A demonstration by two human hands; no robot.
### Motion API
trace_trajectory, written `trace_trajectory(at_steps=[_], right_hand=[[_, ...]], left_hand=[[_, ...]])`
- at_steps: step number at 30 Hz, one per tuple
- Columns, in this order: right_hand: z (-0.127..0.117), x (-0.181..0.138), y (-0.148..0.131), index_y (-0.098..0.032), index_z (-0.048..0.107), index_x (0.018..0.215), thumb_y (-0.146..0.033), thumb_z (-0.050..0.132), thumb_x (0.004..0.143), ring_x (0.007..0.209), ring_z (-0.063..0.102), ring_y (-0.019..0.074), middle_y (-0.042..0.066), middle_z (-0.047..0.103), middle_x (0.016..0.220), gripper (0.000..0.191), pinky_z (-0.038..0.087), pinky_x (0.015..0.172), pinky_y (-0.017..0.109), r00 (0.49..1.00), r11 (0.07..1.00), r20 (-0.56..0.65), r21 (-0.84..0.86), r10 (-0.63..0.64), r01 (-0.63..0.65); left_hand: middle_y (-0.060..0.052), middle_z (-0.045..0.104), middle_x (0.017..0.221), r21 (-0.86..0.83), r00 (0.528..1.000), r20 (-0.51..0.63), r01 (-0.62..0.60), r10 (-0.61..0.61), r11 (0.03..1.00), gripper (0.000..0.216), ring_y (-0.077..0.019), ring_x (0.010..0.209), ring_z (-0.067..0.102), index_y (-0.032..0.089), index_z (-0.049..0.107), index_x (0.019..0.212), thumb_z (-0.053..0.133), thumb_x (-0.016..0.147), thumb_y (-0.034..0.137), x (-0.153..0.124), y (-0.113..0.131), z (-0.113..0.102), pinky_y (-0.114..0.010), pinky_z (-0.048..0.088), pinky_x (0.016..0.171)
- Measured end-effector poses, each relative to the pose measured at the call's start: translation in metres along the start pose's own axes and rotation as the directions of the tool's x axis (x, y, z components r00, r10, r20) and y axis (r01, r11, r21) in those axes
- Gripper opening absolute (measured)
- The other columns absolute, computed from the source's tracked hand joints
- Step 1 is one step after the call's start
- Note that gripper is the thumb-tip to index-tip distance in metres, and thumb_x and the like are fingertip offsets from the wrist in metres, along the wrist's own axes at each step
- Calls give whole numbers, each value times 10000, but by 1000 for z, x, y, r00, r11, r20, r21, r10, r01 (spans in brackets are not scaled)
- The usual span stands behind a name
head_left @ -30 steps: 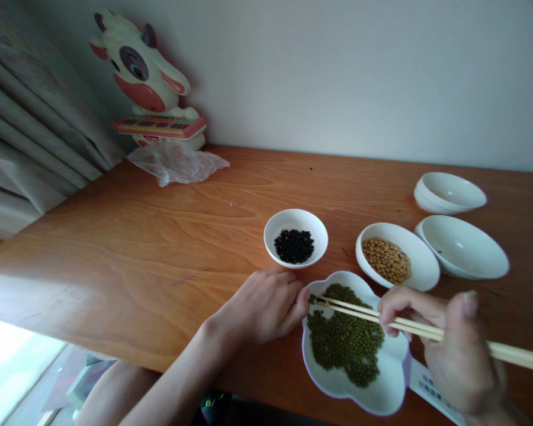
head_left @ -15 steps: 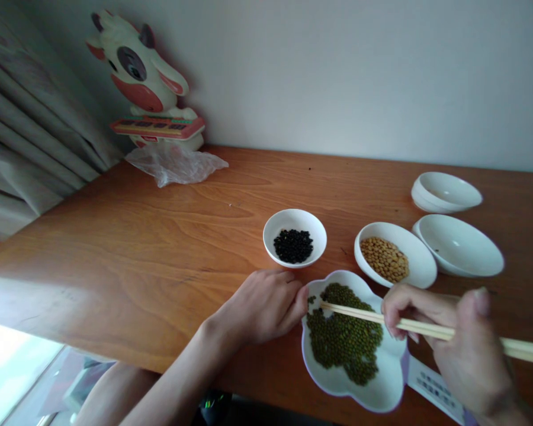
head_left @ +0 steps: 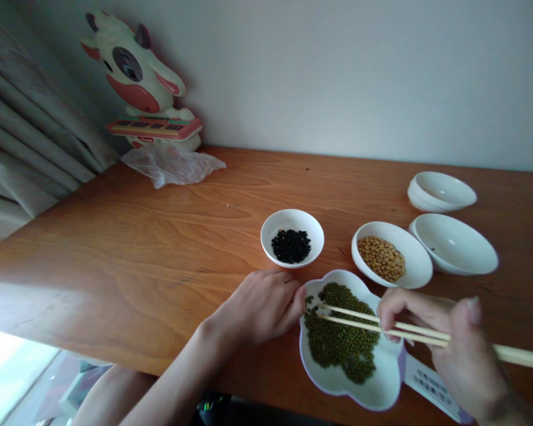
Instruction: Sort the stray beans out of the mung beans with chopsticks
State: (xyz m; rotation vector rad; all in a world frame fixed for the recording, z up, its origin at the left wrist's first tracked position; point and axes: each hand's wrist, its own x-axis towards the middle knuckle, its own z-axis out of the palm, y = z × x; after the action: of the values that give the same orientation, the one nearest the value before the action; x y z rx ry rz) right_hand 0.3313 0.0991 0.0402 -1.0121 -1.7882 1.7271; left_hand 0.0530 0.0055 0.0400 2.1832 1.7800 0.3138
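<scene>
My left hand (head_left: pixel 266 305) rests on the table at the left of a white flower-shaped bowl (head_left: pixel 384 396) with a purple rim. Its fingers are curled and its thumb meets the rim. Green mung beans (head_left: pixel 337 340) cover much of the bowl's bottom. With my right hand (head_left: pixel 457 343) I hold a pair of wooden chopsticks (head_left: pixel 350 323), their tips slightly parted over the beans near the left rim. Whether a bean sits between the tips is too small to tell. A few dark specks lie close to them. Below my right hand, a labelled handle (head_left: pixel 426 381) extends from the bowl.
Behind the flower-shaped bowl stand a white bowl (head_left: pixel 273 231) of black beans and another (head_left: pixel 420 272) of tan soybeans. Two more white bowls (head_left: pixel 462 242) are at the right. A cow toy keyboard (head_left: pixel 155 127) and a clear plastic bag (head_left: pixel 173 168) occupy the far left.
The chopstick tips have spread apart; before, the sticks lay close together. My left hand stays at the rim. The whole view has shifted slightly.
</scene>
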Motion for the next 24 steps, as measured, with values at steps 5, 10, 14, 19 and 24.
trace_trajectory(at_steps=[5,10,14,19,24], right_hand=[[1,3,-2,-230,688,718,-934,124,926,631,487,206,54,562,689,926,393,564,336,1000,999,-11,-39,-9,8],[0,6,-6,-235,704,691,-937,123,926,621,492,199,54,575,668,941,399,561,328,1000,997,-4,-67,-31,31],[2,6,-7,-234,697,673,-959,160,906,593,487,189,45,565,642,932,402,550,321,999,998,-12,-46,-35,35],[4,5,-7,-230,705,686,-917,154,946,602,500,189,46,573,655,918,414,558,317,999,999,-21,-29,-38,37],[4,8,-11,-221,700,656,-905,162,959,605,518,194,56,580,637,922,423,564,317,995,990,-14,-104,-97,95]], left_hand=[[-57,718,861,1,1000,3,-1,1,1000,521,-202,752,664,177,642,829,299,1173,366,0,0,1,-338,469,717],[-71,735,901,-6,1000,4,-13,13,1000,510,-215,794,684,174,657,865,295,1172,357,-1,0,1,-340,486,742],[-61,720,876,-3,1000,4,-5,5,1000,506,-208,772,667,180,640,839,304,1170,364,-1,-1,1,-335,474,731],[-51,712,866,-6,1000,8,-4,4,1000,495,-199,751,650,184,635,837,310,1169,355,0,-1,1,-333,452,716],[-51,709,871,1,1000,10,-11,11,1000,486,-205,764,650,186,631,839,313,1168,350,1,0,0,-336,440,712]])
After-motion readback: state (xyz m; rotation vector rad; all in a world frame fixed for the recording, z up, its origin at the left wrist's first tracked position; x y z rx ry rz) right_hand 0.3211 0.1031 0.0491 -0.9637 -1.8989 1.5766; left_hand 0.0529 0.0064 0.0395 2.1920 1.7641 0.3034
